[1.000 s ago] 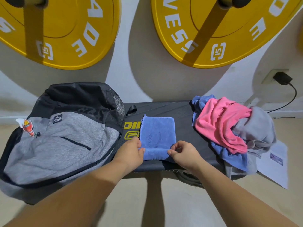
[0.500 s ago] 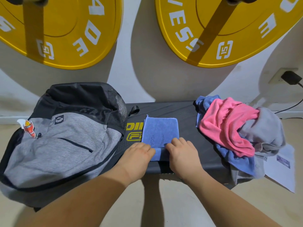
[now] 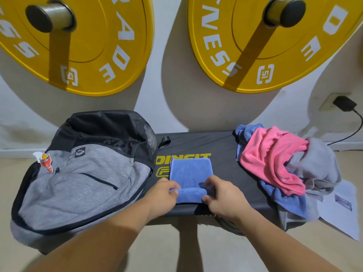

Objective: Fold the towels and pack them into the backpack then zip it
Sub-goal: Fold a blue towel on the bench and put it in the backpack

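Note:
A small blue towel lies on the black bench, its near edge curled into a roll. My left hand grips the roll's left end and my right hand grips its right end, fingers curled over the cloth. The grey and black backpack lies on its side at the bench's left end, its front pocket zipped; I cannot see whether the main zip is undone. A heap of unfolded towels, pink, blue and grey, sits at the right end.
Two yellow weight plates hang on the wall behind the bench. A charger is plugged into a wall socket at the right, its cable trailing down. A sheet of paper lies on the floor under the towel heap.
Both hands have rolled the blue towel's near edge away from me, so the flat part is shorter. The view has drawn closer to the bench.

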{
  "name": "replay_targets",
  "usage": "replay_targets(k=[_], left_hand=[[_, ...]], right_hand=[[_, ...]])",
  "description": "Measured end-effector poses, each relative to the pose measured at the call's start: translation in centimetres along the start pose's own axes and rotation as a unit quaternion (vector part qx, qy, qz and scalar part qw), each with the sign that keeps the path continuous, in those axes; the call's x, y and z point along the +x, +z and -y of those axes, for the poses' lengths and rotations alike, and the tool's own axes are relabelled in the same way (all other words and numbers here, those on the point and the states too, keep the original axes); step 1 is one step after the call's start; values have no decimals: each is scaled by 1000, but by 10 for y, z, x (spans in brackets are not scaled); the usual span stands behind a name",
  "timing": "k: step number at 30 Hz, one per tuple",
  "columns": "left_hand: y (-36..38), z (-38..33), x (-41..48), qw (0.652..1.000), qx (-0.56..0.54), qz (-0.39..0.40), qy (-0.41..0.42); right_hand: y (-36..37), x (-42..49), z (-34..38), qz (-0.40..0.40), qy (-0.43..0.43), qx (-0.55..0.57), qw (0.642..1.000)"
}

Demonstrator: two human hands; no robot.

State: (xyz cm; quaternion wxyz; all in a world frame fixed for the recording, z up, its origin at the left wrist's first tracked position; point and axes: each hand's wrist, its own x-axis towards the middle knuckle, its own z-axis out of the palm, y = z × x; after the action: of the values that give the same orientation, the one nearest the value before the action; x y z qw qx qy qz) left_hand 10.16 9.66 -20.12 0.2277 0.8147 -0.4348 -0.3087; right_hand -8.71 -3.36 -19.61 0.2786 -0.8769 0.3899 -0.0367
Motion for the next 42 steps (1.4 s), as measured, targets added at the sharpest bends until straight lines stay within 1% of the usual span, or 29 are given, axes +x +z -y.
replay_targets(k=[3, 6, 7, 8, 10, 11, 13, 15, 16, 18, 19, 20, 21, 23, 25, 27, 28, 30, 32, 33, 34, 36, 37, 38, 39, 40, 41, 42], left_hand=[[1, 1, 3, 998, -19, -53, -11], [3, 2, 8, 992, 42, -115, 21], [3, 3, 9, 986, 86, -133, 51], [3, 3, 9, 975, 140, -142, 100], [6, 3, 7, 937, 242, -131, 214], [7, 1, 3, 921, 272, -124, 249], [7, -1, -7, 910, 300, -104, 268], [5, 3, -9, 911, 312, -90, 254], [4, 5, -8, 914, 318, -86, 237], [3, 7, -4, 933, 297, -74, 192], [4, 7, -2, 944, 275, -66, 170], [5, 7, -1, 954, 250, -64, 154], [5, 8, 1, 963, 222, -63, 141], [3, 8, 6, 976, 175, -54, 116], [0, 5, 7, 986, 133, -41, 93], [-3, 3, 5, 994, 83, -31, 60], [-3, 3, 4, 997, 55, -29, 38], [-4, 3, 1, 999, -12, -40, -9], [-5, 4, 1, 995, -61, -65, -51], [-5, 2, 1, 993, -66, -76, -64], [-6, 2, 1, 993, -49, -86, -64], [-6, 0, 1, 990, 55, -126, -16], [-6, -1, 0, 982, 111, -146, 37], [-5, -1, -1, 969, 162, -154, 108], [-3, -2, -1, 952, 208, -146, 171], [-2, -3, -3, 934, 252, -132, 215], [0, -5, -5, 925, 286, -111, 226], [2, -6, -7, 920, 314, -91, 216]], right_hand=[[4, 3, 0, -24, 61, 101, 993], [9, 9, 0, -45, 91, 120, 988], [9, 12, 0, -46, 106, 129, 985], [9, 15, -1, -44, 124, 147, 980], [6, 23, -3, -49, 160, 184, 969], [5, 26, -5, -51, 173, 198, 964], [5, 30, -8, -50, 182, 213, 959], [5, 32, -5, -60, 172, 207, 961], [6, 32, -3, -77, 149, 172, 971], [9, 28, 2, -123, 59, 22, 990], [10, 25, 4, -150, 0, -50, 987], [12, 21, 4, -168, -54, -93, 980], [13, 18, 2, -169, -90, -107, 976], [12, 10, -4, -115, -109, -109, 981], [10, 5, -10, -58, -103, -131, 984], [5, 3, -8, -53, -86, -119, 988], [1, 4, -5, -45, -62, -87, 993], [-7, 6, 3, -3, 13, 12, 1000], [-9, 9, 5, 18, 77, 113, 990], [-8, 11, 5, 15, 90, 141, 986], [-6, 12, 5, 12, 97, 151, 984], [-2, 14, 8, 0, 97, 151, 984], [0, 16, 8, -9, 96, 142, 985], [1, 18, 8, -16, 97, 134, 986], [2, 20, 8, -23, 103, 132, 986], [2, 23, 8, -28, 109, 135, 984], [2, 25, 8, -34, 115, 141, 983], [3, 27, 8, -41, 121, 146, 981]])
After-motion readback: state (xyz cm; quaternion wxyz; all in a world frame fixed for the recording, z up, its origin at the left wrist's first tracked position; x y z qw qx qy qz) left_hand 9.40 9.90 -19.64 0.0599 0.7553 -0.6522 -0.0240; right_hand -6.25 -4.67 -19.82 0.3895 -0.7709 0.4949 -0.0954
